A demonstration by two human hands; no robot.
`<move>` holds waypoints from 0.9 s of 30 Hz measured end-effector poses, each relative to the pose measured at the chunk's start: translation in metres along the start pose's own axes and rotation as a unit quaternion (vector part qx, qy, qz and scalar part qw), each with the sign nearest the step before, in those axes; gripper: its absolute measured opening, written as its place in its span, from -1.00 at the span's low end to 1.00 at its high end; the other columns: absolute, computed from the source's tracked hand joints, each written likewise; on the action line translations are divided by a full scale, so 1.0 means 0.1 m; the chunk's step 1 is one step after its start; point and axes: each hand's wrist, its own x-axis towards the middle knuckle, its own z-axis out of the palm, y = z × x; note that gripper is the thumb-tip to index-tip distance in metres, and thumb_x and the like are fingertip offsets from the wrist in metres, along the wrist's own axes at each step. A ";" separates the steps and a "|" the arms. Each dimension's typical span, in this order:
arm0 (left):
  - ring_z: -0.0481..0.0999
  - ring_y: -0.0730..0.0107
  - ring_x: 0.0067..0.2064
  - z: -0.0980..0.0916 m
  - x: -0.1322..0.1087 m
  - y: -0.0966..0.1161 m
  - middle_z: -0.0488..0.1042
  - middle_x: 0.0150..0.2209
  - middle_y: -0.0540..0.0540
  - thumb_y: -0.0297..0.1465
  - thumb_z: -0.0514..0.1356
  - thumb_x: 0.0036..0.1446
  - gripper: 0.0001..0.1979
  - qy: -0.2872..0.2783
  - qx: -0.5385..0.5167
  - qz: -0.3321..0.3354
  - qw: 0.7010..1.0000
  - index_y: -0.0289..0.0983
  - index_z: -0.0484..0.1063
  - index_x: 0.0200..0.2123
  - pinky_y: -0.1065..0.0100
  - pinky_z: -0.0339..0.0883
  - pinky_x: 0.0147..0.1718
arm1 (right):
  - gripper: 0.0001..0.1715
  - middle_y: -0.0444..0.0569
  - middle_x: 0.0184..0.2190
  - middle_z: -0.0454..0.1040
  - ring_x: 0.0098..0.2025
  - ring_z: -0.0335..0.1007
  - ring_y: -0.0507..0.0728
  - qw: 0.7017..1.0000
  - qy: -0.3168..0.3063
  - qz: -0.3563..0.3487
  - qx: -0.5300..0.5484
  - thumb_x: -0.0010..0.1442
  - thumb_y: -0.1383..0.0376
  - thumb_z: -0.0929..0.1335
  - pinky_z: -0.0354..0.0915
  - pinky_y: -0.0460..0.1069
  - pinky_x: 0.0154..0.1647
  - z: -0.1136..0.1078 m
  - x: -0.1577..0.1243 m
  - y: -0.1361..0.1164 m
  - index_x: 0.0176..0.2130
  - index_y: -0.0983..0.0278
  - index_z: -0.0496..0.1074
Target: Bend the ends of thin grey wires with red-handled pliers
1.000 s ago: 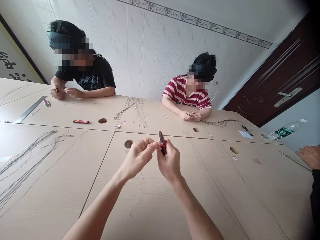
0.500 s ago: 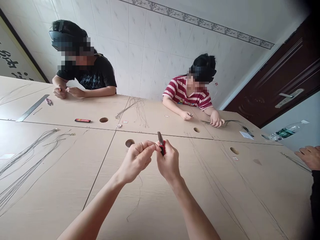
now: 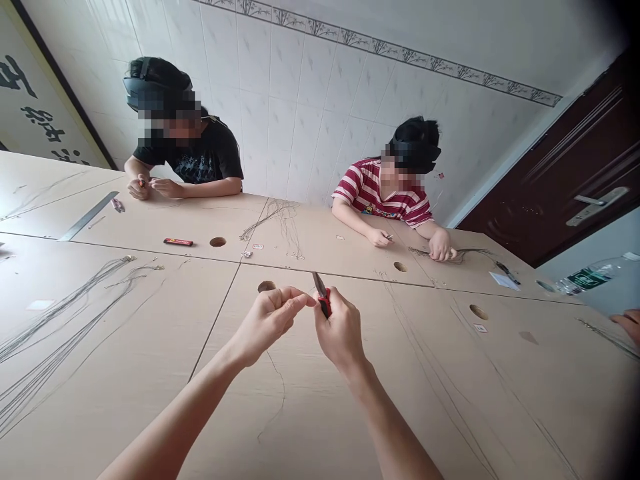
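Though pliers (image 3: 320, 287) near, bottle label (image 3: 587, 278) unreadable.

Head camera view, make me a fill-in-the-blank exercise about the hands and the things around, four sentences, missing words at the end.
The right hand grips a dark metal tool with handles coloured black and ____.
A thin, dark, curving strand shows just below the ____ hand.
The clear plastic bottle carries a label coloured ____.
A red-and-white shirt has a pattern of ____.
Missing words: red; left; green; stripes.
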 end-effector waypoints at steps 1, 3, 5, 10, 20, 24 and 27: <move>-0.18 0.56 -0.59 -0.01 -0.01 0.00 -0.13 -0.60 0.18 -0.13 0.11 0.24 -0.65 0.001 0.011 0.000 1.000 -0.31 0.47 -0.21 0.42 -0.27 -0.62 | -0.88 -0.12 -0.55 0.38 -0.52 0.28 0.09 1.000 0.002 -0.004 -0.006 0.19 0.35 0.21 0.15 -0.06 -0.48 0.00 0.00 -0.01 -0.41 0.22 0.24; -0.18 0.55 -0.59 -0.01 -0.03 -0.01 -0.13 -0.61 0.18 -0.10 0.10 0.24 -0.60 -0.001 0.026 0.008 1.000 -0.32 0.47 -0.15 0.42 -0.27 -0.63 | -0.87 -0.13 -0.57 0.37 -0.54 0.26 0.08 1.000 0.002 -0.009 -0.013 0.17 0.35 0.21 0.13 -0.06 -0.50 0.00 -0.01 -0.02 -0.43 0.21 0.22; -0.17 0.55 -0.60 -0.02 -0.05 -0.03 -0.15 -0.62 0.19 -0.10 0.08 0.25 -0.58 -0.008 0.032 0.024 0.999 -0.33 0.47 -0.11 0.42 -0.25 -0.63 | -0.86 -0.14 -0.57 0.36 -0.55 0.25 0.07 1.000 0.001 -0.007 -0.014 0.17 0.36 0.21 0.11 -0.07 -0.52 0.00 -0.02 -0.01 -0.44 0.21 0.20; -0.15 0.55 -0.62 -0.04 -0.08 -0.09 -0.13 -0.64 0.18 -0.13 0.06 0.27 -0.61 0.005 0.055 0.048 0.997 -0.31 0.48 -0.13 0.43 -0.23 -0.65 | -0.87 -0.15 -0.58 0.33 -0.55 0.22 0.07 1.000 -0.010 -0.004 -0.009 0.17 0.35 0.21 0.11 -0.07 -0.51 0.00 -0.05 0.00 -0.43 0.21 0.21; -0.19 0.55 -0.61 -0.03 -0.05 -0.15 -0.16 -0.64 0.19 -0.16 0.06 0.27 -0.67 -0.004 0.015 0.035 0.999 -0.29 0.46 -0.21 0.41 -0.26 -0.63 | -0.80 -0.17 -0.59 0.32 -0.57 0.21 0.06 1.000 -0.018 0.023 0.005 0.25 0.28 0.19 0.11 -0.07 -0.49 0.01 -0.05 0.03 -0.41 0.22 0.27; -0.14 0.53 -0.58 -0.04 -0.01 -0.12 -0.10 -0.62 0.17 -0.13 0.09 0.24 -0.68 -0.030 0.099 0.007 0.995 -0.28 0.42 -0.28 0.41 -0.23 -0.62 | -0.81 -0.15 -0.58 0.33 -0.56 0.20 0.06 1.000 -0.014 0.018 0.005 0.24 0.28 0.20 0.10 -0.07 -0.48 -0.03 -0.03 0.05 -0.41 0.23 0.27; -0.08 0.53 -0.57 -0.06 0.03 -0.10 -0.04 -0.59 0.14 -0.11 0.11 0.21 -0.64 -0.031 0.153 -0.004 0.988 -0.24 0.24 -0.48 0.42 -0.17 -0.61 | -0.80 -0.17 -0.60 0.27 -0.57 0.13 0.05 1.000 -0.006 0.014 0.003 0.23 0.27 0.21 0.07 -0.07 -0.49 -0.06 -0.01 0.04 -0.44 0.22 0.22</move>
